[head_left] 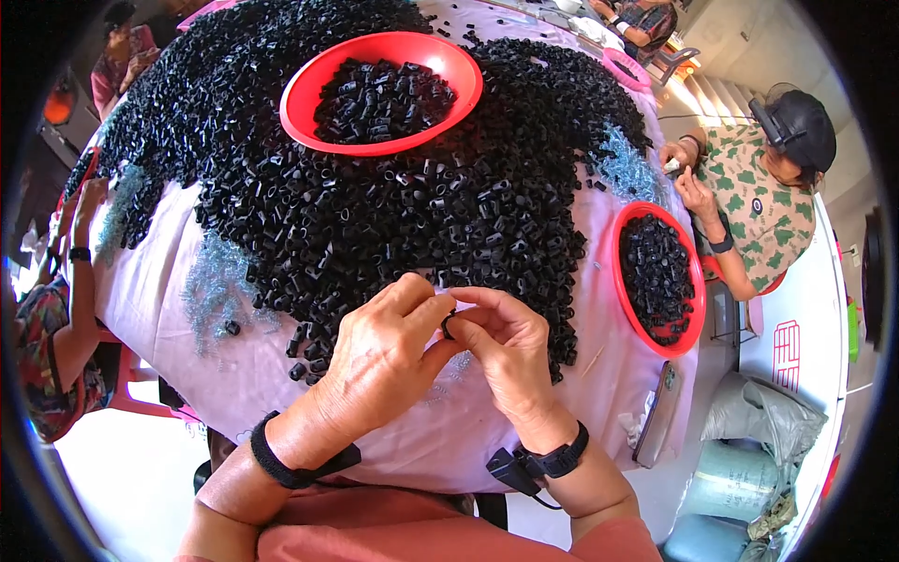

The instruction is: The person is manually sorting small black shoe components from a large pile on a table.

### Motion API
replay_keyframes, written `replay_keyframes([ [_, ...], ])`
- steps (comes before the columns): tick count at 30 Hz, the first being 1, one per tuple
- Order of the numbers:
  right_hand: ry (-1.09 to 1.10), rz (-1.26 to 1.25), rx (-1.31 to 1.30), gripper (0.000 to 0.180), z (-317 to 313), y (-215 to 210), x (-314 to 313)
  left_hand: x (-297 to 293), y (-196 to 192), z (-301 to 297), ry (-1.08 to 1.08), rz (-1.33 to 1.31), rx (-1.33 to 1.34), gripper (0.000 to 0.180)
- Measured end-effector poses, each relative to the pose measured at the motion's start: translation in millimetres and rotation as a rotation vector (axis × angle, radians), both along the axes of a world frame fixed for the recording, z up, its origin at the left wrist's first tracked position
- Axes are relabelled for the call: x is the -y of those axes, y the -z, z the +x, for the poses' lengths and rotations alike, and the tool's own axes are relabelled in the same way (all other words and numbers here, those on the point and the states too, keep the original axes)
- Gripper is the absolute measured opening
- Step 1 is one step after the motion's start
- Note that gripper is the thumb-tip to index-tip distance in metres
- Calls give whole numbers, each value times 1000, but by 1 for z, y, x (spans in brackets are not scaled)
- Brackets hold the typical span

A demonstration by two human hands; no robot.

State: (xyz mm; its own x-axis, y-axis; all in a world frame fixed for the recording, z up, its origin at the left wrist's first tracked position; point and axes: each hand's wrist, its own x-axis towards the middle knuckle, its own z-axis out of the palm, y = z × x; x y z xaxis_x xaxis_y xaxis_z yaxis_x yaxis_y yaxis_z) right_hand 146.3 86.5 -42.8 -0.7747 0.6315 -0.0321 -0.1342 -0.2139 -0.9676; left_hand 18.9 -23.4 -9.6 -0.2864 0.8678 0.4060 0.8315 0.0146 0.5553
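Head view: both hands, left hand [379,361] and right hand [506,351], pinch fingers on one small black piece [449,325]; hold it steady above the desk [169,281].

The person's two forearms are bare, with no sleeves reaching the wrists. The left hand [379,361] has a plain black band around its wrist, a short strap end sticking out to one side. The right hand [506,351] has a black strap on its wrist too, this one carrying a small black boxy device with a thin dark cable hanging from it. Salmon-pink clothing covers the lap below.
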Motion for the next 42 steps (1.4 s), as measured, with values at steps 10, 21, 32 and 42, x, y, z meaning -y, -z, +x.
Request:
replay_keyframes([
  [10, -81, -265, -71, 32, -1, 6, -4, -1, 2, 1, 11, 44, 98, 38],
  [21, -128, -511, -117, 37, 2, 13, -8, -3, 2, -2, 54, 118, -9, 33],
  [32, -202, -644, -194, 30, 3, 9, -11, -3, 4, 2, 21, 129, 28, 36],
  [42, -239, -547, -161, 31, 3, 10, -11, 0, 1, -6, 49, 120, 84, 43],
])
